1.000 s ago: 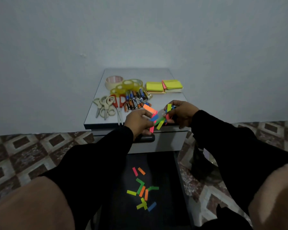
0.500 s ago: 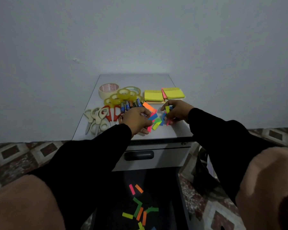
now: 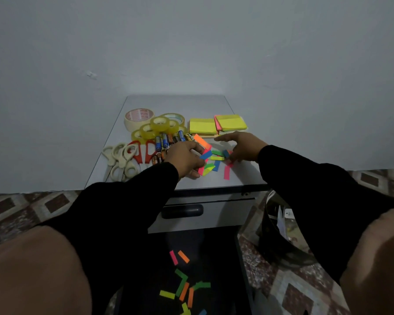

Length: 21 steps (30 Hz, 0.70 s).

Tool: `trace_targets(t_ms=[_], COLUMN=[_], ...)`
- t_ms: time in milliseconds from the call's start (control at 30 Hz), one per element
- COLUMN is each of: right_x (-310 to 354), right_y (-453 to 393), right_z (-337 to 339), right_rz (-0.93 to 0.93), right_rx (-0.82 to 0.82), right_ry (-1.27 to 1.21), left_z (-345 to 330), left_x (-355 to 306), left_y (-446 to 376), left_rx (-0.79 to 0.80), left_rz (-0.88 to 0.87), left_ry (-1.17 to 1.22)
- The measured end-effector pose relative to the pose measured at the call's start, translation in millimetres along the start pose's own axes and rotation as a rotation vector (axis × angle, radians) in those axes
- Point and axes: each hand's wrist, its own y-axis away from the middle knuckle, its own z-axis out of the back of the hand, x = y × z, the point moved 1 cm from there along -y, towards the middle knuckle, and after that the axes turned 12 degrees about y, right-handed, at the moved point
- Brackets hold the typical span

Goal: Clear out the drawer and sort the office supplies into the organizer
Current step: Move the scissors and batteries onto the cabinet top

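My left hand (image 3: pixel 187 160) rests on the grey cabinet top (image 3: pixel 241 178) and grips a fan of coloured sticky flags (image 3: pixel 203 144), the orange one sticking up. Close to its right, my right hand (image 3: pixel 241 147) has its fingers spread over loose flags (image 3: pixel 217 155) lying on the top; a pink flag (image 3: pixel 226 172) lies near the front edge. Below, the open drawer (image 3: pixel 214 251) has a dark bottom with several more flags (image 3: pixel 183 289) scattered on it.
On the cabinet top sit tape rolls (image 3: pixel 159 125), batteries (image 3: pixel 166 142), scissors (image 3: pixel 125 160) and yellow sticky-note pads (image 3: pixel 217 125). A dark bin (image 3: pixel 280 237) stands on the patterned floor to the right. A plain wall rises directly behind the cabinet.
Both hands moved forward from above the drawer onto the cabinet top. My right hand's fingers spread and its flags now lie on the surface; my left hand still holds its bunch.
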Motion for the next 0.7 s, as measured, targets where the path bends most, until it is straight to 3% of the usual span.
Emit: trace_targets(t_ms=[133,267,567,700], right_x=[-9,-17,-19,-16], right_y=[1,9,39,53], right_z=[-4,-13,-14,-13], right_rz=[0.023,0.052,0.053,0.043], right_rx=[-0.129,-0.250,-0.294,-0.287], right_ry=[0.189,0.195,0.168,0.159], left_z=[-10,-21,-24,-21], left_x=[0,-1,-7,-13], left_y=[-7,-15,-22,-13], left_rx=[0.004,-0.003,-0.072,-0.075], left_rz=[0.007,0.032,0.014,-0.071], left_ry=[-0.011,-0.028,-0.136,-0.318])
